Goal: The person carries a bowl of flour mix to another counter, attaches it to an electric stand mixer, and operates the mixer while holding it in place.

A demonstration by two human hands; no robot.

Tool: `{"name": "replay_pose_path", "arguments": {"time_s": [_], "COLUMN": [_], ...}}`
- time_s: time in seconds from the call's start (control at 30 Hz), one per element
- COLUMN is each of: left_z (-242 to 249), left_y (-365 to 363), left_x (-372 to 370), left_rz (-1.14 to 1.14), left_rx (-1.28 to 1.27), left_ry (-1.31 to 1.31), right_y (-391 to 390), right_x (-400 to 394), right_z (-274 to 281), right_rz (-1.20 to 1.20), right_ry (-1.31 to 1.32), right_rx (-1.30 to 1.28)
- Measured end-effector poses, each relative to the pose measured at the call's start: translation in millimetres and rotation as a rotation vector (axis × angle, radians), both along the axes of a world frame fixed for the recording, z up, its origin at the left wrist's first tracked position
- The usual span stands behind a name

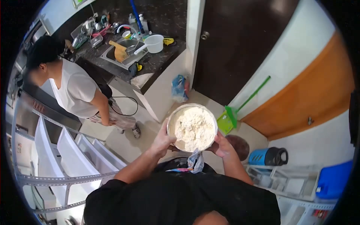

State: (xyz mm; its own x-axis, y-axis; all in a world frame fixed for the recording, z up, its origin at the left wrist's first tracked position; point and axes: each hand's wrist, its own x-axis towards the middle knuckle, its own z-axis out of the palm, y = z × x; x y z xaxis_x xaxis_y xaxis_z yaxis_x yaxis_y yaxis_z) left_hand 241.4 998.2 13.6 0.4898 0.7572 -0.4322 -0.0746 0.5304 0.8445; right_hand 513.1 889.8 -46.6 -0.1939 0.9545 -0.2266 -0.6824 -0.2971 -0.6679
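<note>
A round white bowl [170, 129] is held in front of my body, filled with a pale, crumbly, flour-like mixture [193, 125]. On its left side, my left hand [163, 140] is closed around the rim and wall. My right hand [222, 146] grips the opposite side, its fingers partly hidden beneath the bowl. Just below the bowl, a crumpled plastic bag [195, 162] hangs against my black clothing.
Another person [77, 88] stands at the left by the counter. A sink [123, 56] with a white dipper [153, 44] is behind. A metal rack with white bins [75, 153] borders the left. A green dustpan [227, 120] and blue jug [260, 156] are at the right.
</note>
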Motion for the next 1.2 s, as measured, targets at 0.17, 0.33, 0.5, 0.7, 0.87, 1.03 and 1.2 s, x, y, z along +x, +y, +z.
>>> {"name": "replay_pose_path", "arguments": {"time_s": [0.17,0.33,0.5,0.7,0.87,1.03,1.2], "left_z": [8,22,24,58,62,82,105], "left_y": [64,114,163,244,292,315,341], "left_x": [-13,-13,11,64,80,73,40], "left_rz": [0.121,0.238,0.337,0.429,0.556,0.77,1.024], "left_rx": [0.011,0.054,0.077,0.112,0.363,0.574,0.725], "left_ry": [-0.042,-0.045,-0.043,0.089,0.073,0.105,-0.108], "right_y": [103,203,296,404,487,551,598], "right_x": [1,6,31,75,86,53,-7], "right_z": [8,3,0,22,46,63,75], "right_rz": [0.084,0.248,0.413,0.524,0.623,0.756,0.892], "right_ry": [-0.069,0.012,0.058,0.112,0.125,0.187,0.287], "right_rx": [-0.001,0.074,0.066,0.13,0.147,0.088,0.149]}}
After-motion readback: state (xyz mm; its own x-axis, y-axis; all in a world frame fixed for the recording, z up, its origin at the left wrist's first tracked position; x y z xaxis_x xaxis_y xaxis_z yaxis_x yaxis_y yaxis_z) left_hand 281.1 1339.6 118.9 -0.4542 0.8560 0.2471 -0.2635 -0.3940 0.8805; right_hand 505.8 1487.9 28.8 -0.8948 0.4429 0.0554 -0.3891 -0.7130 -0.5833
